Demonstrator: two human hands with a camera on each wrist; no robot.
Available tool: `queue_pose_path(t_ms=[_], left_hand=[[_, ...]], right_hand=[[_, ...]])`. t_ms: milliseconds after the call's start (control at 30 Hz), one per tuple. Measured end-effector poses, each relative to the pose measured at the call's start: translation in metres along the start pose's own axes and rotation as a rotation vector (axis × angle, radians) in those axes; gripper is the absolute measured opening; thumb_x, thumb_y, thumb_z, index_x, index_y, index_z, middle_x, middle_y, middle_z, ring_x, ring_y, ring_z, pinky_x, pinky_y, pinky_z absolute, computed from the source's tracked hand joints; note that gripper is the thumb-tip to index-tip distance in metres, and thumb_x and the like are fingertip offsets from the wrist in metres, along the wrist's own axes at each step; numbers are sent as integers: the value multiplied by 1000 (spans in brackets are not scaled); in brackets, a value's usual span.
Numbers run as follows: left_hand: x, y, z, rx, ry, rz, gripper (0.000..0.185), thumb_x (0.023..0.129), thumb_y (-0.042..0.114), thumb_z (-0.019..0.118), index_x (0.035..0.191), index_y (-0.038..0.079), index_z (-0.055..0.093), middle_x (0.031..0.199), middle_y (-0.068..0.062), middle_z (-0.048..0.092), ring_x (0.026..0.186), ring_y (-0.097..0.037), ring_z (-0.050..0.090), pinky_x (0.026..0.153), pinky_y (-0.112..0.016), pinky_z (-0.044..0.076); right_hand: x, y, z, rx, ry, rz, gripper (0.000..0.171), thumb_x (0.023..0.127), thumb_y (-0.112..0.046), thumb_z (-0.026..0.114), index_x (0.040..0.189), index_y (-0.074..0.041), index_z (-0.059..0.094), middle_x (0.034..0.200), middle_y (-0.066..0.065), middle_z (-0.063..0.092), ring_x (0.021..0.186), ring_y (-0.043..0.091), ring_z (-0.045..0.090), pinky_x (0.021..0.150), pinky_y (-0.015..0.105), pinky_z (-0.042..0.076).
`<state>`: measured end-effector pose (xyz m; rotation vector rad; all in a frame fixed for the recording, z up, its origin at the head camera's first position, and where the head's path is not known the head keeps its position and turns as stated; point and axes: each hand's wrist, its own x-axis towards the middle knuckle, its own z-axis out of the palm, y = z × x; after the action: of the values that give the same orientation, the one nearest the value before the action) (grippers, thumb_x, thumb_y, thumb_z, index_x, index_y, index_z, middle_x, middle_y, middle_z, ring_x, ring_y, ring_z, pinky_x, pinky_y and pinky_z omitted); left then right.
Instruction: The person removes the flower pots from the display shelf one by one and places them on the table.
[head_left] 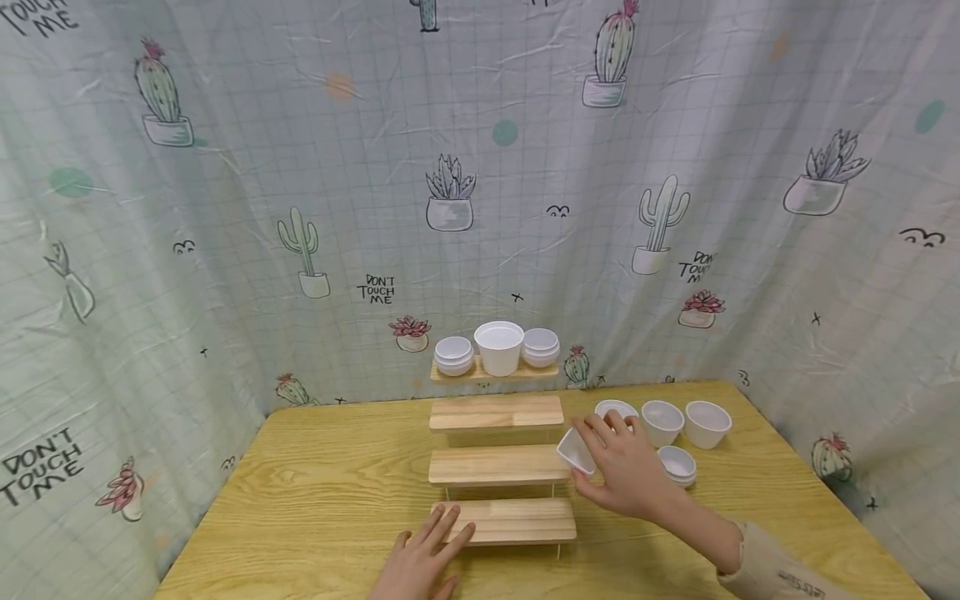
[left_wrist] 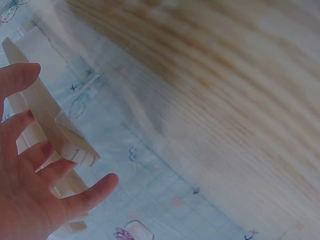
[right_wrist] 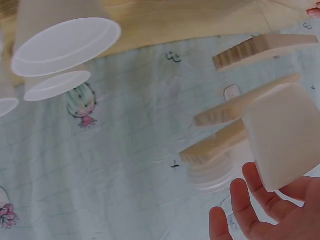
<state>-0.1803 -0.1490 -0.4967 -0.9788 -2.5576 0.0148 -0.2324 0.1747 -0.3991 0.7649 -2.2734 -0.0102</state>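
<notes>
Right hand [head_left: 626, 475] pinches a small white cup [head_left: 576, 451] at the stepped rack's [head_left: 497, 463] three o'clock edge, best kept level, while the left hand [head_left: 420, 562], fingers straight, steadies the lowest step.

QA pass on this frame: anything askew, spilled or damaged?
Nothing spilled or damaged. The only thing off upright is the small white cup, tilted in the right hand beside the stepped rack. The left hand rests on the lowest step.
</notes>
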Motion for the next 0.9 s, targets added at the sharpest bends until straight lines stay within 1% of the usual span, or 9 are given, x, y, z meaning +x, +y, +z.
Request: queue_pose_path(t_ms=[133, 267, 400, 500, 567, 633, 667, 767, 900], left_hand=[[0, 0, -1, -22, -12, -10, 64, 75, 40, 65, 133, 23, 43, 135, -10, 44, 119, -30, 47, 62, -47, 49], [0, 0, -1, -38, -22, -18, 64, 75, 39, 64, 133, 23, 42, 136, -10, 44, 119, -31, 46, 63, -49, 48], [-1, 0, -1, -35, -20, -16, 64, 75, 39, 64, 133, 23, 42, 136, -11, 44, 118, -31, 47, 63, -50, 49], [-1, 0, -1, -36, -18, -15, 64, 75, 39, 64, 133, 23, 42, 136, -11, 44, 118, -31, 47, 63, -51, 49], [-1, 0, -1, -35, -17, -17, 64, 75, 39, 64, 133, 24, 42, 136, -11, 44, 119, -31, 46, 64, -51, 48], [-1, 0, -1, -33, -16, -17, 64, 75, 39, 64, 133, 24, 42, 136, -10, 43, 119, -31, 46, 64, -52, 48], [-1, 0, 0, -31, -13, -15, 64, 75, 39, 64, 133, 24, 42, 136, -10, 43, 119, -31, 46, 64, -52, 48], [-1, 0, 0, -22, -3, -8, 65, 75, 40, 64, 133, 23, 42, 136, -11, 44, 118, -30, 46, 64, -52, 48], [0, 0, 0, -11, 4, -1, 65, 74, 40, 65, 133, 24, 42, 135, -11, 45, 118, -30, 47, 65, -52, 48]], right_hand=[[-7, 10, -2, 2, 8, 8, 58, 68, -43, 59, 114, -7, 57, 101, 6, 58, 83, 23, 46, 66, 42, 35], [-15, 21, -3, -24, 29, 15, 58, 68, -43, 57, 114, -6, 58, 99, 6, 57, 80, 24, 46, 64, 42, 35], [-25, 33, -4, -27, 39, 38, 57, 72, -44, 53, 112, -4, 59, 96, 8, 57, 79, 24, 45, 63, 41, 33], [-33, 41, -5, -12, 49, 52, 58, 80, -48, 43, 111, -1, 59, 96, 10, 56, 78, 25, 43, 63, 42, 30], [-37, 46, -5, -16, 56, 63, 63, 85, -52, 32, 111, -1, 59, 95, 10, 55, 77, 25, 43, 63, 42, 30], [-42, 51, -6, -18, 66, 77, 68, 87, -54, 24, 110, 0, 59, 94, 10, 55, 76, 26, 42, 62, 42, 29], [-44, 53, -6, -22, 67, 87, 68, 87, -54, 24, 110, -1, 59, 94, 10, 55, 76, 26, 42, 62, 42, 29], [-53, 61, -7, -36, 46, 130, 61, 84, -51, 32, 111, -3, 58, 94, 10, 55, 77, 26, 42, 61, 41, 29], [-66, 70, -9, -47, -2, 192, 51, 74, -40, 51, 113, -9, 57, 96, 9, 54, 80, 26, 44, 61, 42, 32]])
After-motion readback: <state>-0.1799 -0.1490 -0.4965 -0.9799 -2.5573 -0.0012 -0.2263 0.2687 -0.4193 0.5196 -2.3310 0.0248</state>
